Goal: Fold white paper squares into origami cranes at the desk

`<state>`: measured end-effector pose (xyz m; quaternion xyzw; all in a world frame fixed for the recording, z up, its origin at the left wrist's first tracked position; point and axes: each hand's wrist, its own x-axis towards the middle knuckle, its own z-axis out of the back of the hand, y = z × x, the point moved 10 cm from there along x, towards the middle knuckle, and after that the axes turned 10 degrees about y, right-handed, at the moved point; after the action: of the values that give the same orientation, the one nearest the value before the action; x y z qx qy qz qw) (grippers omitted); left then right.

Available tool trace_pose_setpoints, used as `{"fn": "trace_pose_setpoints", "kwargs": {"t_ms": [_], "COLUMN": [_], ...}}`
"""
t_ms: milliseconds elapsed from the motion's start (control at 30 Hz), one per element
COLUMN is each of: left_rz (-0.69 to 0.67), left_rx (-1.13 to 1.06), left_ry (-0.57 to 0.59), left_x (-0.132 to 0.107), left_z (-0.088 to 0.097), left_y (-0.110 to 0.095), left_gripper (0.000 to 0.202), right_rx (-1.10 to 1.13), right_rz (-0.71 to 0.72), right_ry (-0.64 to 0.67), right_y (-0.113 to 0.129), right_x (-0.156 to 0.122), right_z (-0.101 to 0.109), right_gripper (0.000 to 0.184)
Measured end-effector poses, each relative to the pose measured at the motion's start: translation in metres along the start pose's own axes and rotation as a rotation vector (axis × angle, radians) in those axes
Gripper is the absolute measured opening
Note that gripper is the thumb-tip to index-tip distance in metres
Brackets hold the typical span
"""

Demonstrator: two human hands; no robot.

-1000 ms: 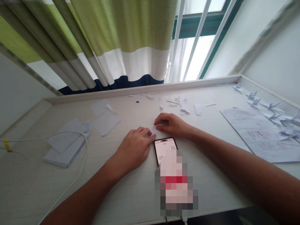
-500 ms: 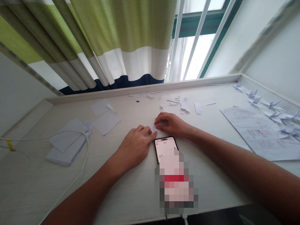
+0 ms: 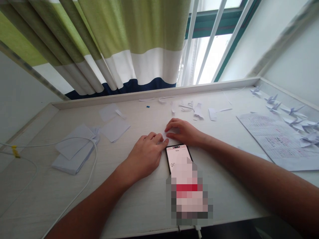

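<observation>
A small white folded paper piece lies on the pale wooden desk, just beyond the top of a phone. My left hand rests palm down on the desk, its fingertips pressing the paper's left side. My right hand curls over the paper's right side, thumb and fingers pinching it. Most of the paper is hidden between the two hands. The phone lies face up with its screen lit.
A stack of white paper squares and a white cable lie at the left. Paper scraps sit near the back ledge. A printed sheet and several folded paper cranes are at the right. A curtain hangs behind.
Both hands stay on the small paper with only slight finger shifts. The view has drifted a little to the left and down.
</observation>
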<state>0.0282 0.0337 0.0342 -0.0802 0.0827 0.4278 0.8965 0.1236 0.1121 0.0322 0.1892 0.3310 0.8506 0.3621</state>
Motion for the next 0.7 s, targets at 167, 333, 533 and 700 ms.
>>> {"fn": "trace_pose_setpoints", "kwargs": {"t_ms": [167,333,533,700], "left_rz": [0.001,-0.002,-0.005,-0.010], "left_rx": [-0.008,-0.018,-0.040,-0.056], "left_ry": [0.009,-0.011,0.003,0.003], "left_x": [0.0010,-0.0004,-0.0007,-0.0011], "left_z": [0.0003,0.0032,0.0039,0.0041], "left_y": [-0.0001,-0.0004,0.0013,0.0014], "left_gripper": [0.041,0.041,0.040,0.039], "right_rx": [-0.083,0.028,0.019,-0.094], "right_rz": [0.012,0.021,0.021,0.057], "right_ry": [0.036,0.051,0.064,0.084], "right_y": [0.0016,-0.0012,0.0020,0.0067], "right_x": [0.0019,0.0006,0.0001,0.0015], "right_z": [-0.0025,0.0017,0.0019,-0.0034], "right_gripper": [0.011,0.016,0.018,0.017]}}
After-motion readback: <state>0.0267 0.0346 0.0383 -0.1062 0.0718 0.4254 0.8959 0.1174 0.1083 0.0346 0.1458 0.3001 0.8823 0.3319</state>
